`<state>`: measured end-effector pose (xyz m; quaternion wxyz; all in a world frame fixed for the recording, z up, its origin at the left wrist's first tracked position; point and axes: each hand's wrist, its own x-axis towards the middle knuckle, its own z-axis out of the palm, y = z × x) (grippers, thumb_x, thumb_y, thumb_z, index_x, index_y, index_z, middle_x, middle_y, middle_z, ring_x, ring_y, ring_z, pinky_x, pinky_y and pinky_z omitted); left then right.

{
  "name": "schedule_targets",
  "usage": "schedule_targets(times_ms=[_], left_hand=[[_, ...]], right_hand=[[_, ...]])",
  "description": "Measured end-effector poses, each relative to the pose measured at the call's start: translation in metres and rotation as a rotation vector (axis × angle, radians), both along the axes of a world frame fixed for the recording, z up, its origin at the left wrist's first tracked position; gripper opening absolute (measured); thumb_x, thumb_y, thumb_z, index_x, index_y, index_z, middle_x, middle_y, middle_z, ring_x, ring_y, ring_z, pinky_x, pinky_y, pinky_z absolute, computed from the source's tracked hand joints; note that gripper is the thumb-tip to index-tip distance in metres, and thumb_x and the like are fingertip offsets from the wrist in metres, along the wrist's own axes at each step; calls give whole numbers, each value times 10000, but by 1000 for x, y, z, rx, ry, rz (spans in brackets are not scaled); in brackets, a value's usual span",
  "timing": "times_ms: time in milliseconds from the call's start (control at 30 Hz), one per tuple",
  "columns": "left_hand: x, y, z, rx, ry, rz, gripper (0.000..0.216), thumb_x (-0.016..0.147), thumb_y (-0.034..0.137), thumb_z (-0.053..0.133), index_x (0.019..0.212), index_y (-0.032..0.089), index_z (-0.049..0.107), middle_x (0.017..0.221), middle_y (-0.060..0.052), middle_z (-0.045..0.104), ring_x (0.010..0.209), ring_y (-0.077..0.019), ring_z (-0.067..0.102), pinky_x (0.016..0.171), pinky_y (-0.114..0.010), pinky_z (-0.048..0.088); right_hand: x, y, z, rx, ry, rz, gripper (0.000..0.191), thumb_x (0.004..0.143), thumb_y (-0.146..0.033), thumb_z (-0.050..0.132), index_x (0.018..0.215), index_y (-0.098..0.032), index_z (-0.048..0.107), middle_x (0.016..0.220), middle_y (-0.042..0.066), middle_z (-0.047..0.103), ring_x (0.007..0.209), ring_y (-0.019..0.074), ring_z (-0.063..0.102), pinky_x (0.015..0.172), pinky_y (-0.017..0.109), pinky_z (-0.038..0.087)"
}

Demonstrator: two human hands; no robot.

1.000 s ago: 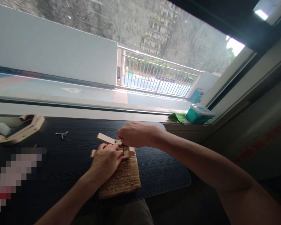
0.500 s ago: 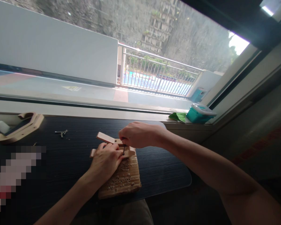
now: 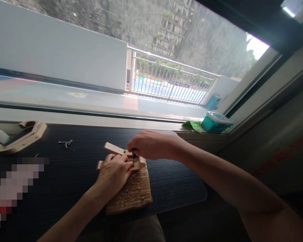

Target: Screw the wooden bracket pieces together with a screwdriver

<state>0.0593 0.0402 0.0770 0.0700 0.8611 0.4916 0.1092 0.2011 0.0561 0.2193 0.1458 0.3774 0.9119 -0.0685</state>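
My right hand (image 3: 147, 144) is closed round the dark handle of a screwdriver (image 3: 133, 158), its shaft pointing down. The tip meets a dark hole or screw head in a pale wooden piece (image 3: 141, 163). My left hand (image 3: 116, 168) presses over the wooden piece, fingers curled across it and holding it against a corrugated cardboard block (image 3: 138, 193). Another wooden arm (image 3: 113, 148) sticks out beyond the left fingers. Many small holes mark the block's surface. Part of the wooden piece is hidden under my left hand.
Several loose screws (image 3: 67, 143) lie on the dark table (image 3: 176, 181). At the far left is a curved wooden frame (image 3: 30, 139). A teal box (image 3: 214, 121) and a green cloth (image 3: 192, 126) rest on the windowsill. A blurred patch covers the lower left.
My right hand has turned slightly on the screwdriver, and more of its dark handle shows. The left hand and wooden piece have stayed in place.
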Motion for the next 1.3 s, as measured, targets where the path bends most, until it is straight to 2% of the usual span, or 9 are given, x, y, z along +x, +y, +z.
schedule_targets(times_ms=[233,367,600,700,800,1000,1167,1300], left_hand=[[-1,-1,0,-3,14,23,256,877,346,503,780,253,722,964,-69,658,980,-318,509,779,-403,344],[-1,-1,0,-20,0,39,244,875,340,505,803,254,722,951,-77,657,981,-319,511,758,-398,341],[-1,-2,2,-8,20,34,240,876,326,513,799,251,727,981,-68,661,987,-312,517,767,-392,348],[-1,-2,2,3,36,22,229,873,331,521,801,265,728,978,-53,667,973,-315,525,756,-387,352],[-1,-1,1,33,44,4,206,868,322,530,845,274,729,958,-55,670,945,-301,539,760,-389,353],[0,1,-1,34,47,-12,209,866,322,542,802,254,729,961,-55,670,936,-293,536,780,-386,358],[-1,2,-3,20,41,7,222,868,328,538,778,242,722,939,-62,668,938,-304,534,763,-386,358],[-1,2,-3,35,32,-24,215,874,316,533,794,243,718,933,-57,670,907,-283,550,774,-388,356]], right_hand=[[0,2,-8,28,16,-50,248,884,-158,436,935,-117,675,845,93,696,699,145,568,571,258,319],[-3,1,-6,39,9,-54,275,901,-188,416,914,-101,677,848,112,697,692,152,573,563,263,321],[-3,-4,4,34,-35,-81,251,822,-168,496,959,-204,704,904,57,713,752,156,595,542,250,292],[0,-4,-5,4,-83,-41,231,797,-123,510,898,-176,711,873,68,714,760,157,605,549,255,293],[4,-2,-17,-12,-39,-12,227,815,-113,487,873,-156,703,871,74,713,776,151,610,573,258,305],[12,6,-25,-39,57,-96,231,820,-217,488,918,-175,693,860,60,712,752,152,602,585,251,327],[8,12,-23,-7,-1,-139,244,802,-294,526,961,-193,683,906,65,712,792,178,620,588,254,356],[0,8,-13,57,-91,-85,283,794,-195,555,1064,-192,642,957,72,704,849,194,630,601,251,372]])
